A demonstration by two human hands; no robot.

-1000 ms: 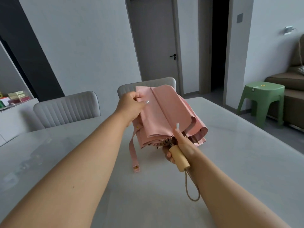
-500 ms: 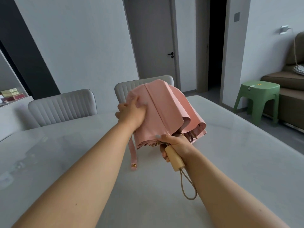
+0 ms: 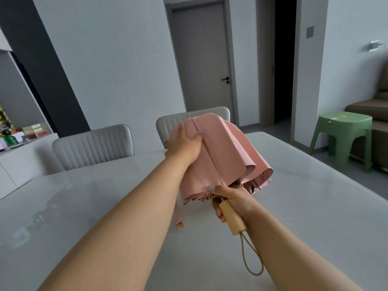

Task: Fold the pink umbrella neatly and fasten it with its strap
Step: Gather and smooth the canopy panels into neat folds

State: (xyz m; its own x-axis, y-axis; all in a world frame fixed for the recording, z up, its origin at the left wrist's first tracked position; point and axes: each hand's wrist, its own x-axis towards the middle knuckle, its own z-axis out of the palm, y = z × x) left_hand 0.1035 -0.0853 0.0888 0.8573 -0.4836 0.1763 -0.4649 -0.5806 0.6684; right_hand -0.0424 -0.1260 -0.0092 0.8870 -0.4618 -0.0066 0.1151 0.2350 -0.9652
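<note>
Pink umbrella (image 3: 222,156): collapsed, canopy loose in soft pleats, held in the air between both hands above the table (image 3: 315,217). Its tip end points away from the person and its handle end points toward them. The canopy hem flares open on the side beyond the right hand; rib tips show under the hem just above that hand.

Strap (image 3: 179,217): pink, unfastened, hangs straight down from the canopy below the left forearm. A gold snap sits near its lower end. Whether the end touches the table cannot be told.

Handle (image 3: 232,217): pale wood, pokes out of the right hand toward the person. A tan cord loop (image 3: 252,261) dangles from its end, beside the right forearm.

Right hand (image 3: 228,196): fingers wrapped round the top of the handle, just under the canopy hem. Thumb lies forward along the hem, its light-painted nail visible.

Left hand (image 3: 184,143): laid over the upper left part of the canopy, near the tip end. Thumb presses into a lengthwise fold of the fabric and the fingers curve round the far side, gripping the cloth.

Surroundings: the table is pale grey and glossy. Two grey ribbed chairs (image 3: 92,145) stand at its far edge, one directly behind the left hand and one further to its left. A green plastic stool (image 3: 344,135) stands on the floor well right of the right hand. A closed grey door (image 3: 201,59) is in the wall beyond the umbrella.
</note>
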